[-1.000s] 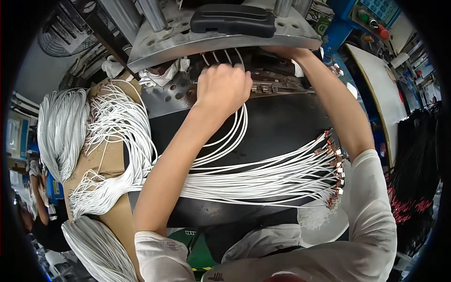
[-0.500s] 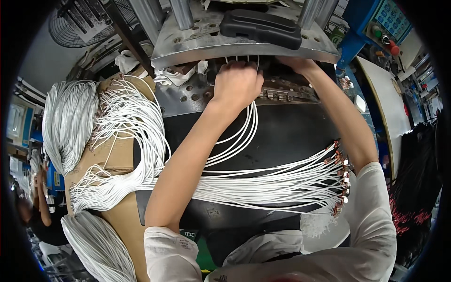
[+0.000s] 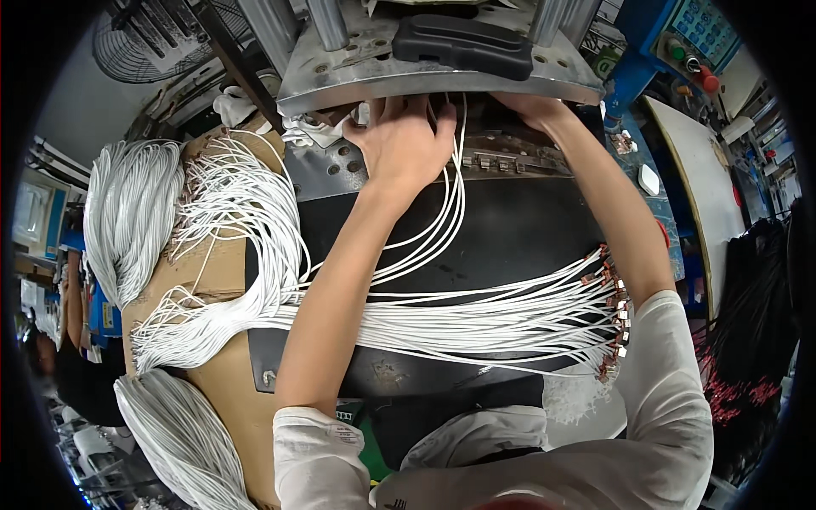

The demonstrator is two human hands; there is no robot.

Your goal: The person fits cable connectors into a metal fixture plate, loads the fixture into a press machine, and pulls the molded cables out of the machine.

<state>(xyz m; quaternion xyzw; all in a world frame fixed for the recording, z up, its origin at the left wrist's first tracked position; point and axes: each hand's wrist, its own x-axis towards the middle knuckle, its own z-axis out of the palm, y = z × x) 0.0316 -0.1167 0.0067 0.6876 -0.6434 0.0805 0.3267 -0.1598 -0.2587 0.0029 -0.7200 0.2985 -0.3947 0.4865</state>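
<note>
My left hand (image 3: 406,143) reaches under the thick steel plate (image 3: 442,88) of a press. Its thumb and little finger stand apart, and the other fingertips are hidden by the plate. Beside the thumb, several white cables (image 3: 460,183) run up under the plate and curve back down to the left. My right hand (image 3: 534,109) is also partly under the plate, farther right, with its fingers hidden. Below both hands lies a metal fixture (image 3: 501,163) with small metal blocks in a row. Across the black work surface (image 3: 535,225) spreads a bundle of white cables (image 3: 493,327) with reddish-brown and metallic ends.
Thick bundles of white cable (image 3: 132,221) lie on cardboard (image 3: 217,374) at the left. A black plastic part (image 3: 461,47) rests on the plate between steel columns. A control panel (image 3: 701,38) with buttons stands at the upper right, and a fan (image 3: 153,47) at the upper left.
My left hand has gone from closed around the cables to spread fingers, shifting left and farther under the plate. The cables now hang beside its thumb. My right hand has barely moved.
</note>
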